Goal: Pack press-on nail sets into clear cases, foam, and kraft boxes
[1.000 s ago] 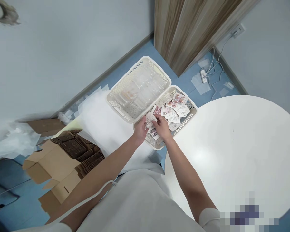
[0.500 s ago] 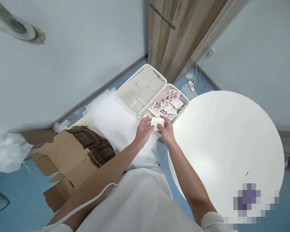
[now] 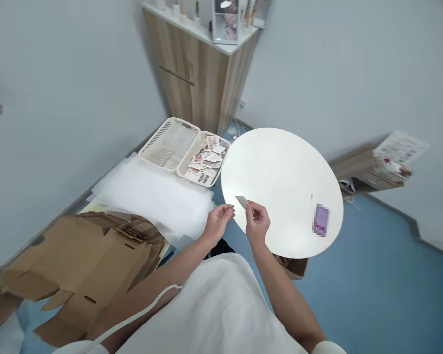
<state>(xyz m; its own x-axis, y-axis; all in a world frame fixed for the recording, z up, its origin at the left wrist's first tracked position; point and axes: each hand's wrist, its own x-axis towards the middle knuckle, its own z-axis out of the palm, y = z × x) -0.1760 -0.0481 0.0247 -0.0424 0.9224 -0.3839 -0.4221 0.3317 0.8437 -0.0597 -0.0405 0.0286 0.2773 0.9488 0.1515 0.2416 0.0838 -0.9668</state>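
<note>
My right hand (image 3: 257,223) pinches a small card (image 3: 241,201) between thumb and fingers, over the near left edge of the round white table (image 3: 276,157). The card is tilted and its face looks grey from here. To its left, my left hand (image 3: 218,223) is raised with loosely bent fingers, apart from the card, and nothing shows in it. Beyond the hands, a white basket (image 3: 227,149) holds a pile of printed cards (image 3: 207,160), some with reddish, nail-like pieces. A second white basket (image 3: 144,149) beside it contains clear plastic packs (image 3: 173,142).
White sheets (image 3: 151,189) lie left of the hands, beside flattened brown cardboard boxes (image 3: 77,250). A blurred purple object (image 3: 321,220) rests on the table's right side. An open carton (image 3: 297,268) shows under the table. A wooden cabinet (image 3: 192,64) stands behind the baskets.
My left hand has let go of the card, which my right hand now holds alone, tilted. Both hands have moved away from the baskets, and the view has turned right.
</note>
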